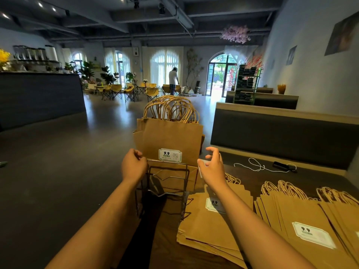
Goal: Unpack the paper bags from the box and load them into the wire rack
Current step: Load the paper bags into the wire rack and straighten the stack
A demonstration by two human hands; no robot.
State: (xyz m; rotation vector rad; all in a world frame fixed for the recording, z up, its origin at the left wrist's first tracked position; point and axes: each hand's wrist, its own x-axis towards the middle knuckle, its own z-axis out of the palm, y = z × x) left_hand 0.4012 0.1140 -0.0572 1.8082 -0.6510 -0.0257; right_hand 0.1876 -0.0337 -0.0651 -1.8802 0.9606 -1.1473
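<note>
A bundle of brown paper bags (171, 136) with twisted handles stands upright in the back of the black wire rack (167, 183), its front bag showing a "9.9" label. My left hand (134, 165) has its fingers curled at the bundle's lower left edge and pinches it there. My right hand (210, 166) hovers just off the bundle's right edge, fingers spread and holding nothing. The rack's front slots hold no bags. No box is in view.
Flat stacks of the same bags lie on the dark table (167, 249), one stack (209, 226) beside the rack and a wider stack (310, 220) at right. A white cable (258, 166) and a black device (281, 165) lie near the padded bench back (281, 136). A person (172, 78) stands far off.
</note>
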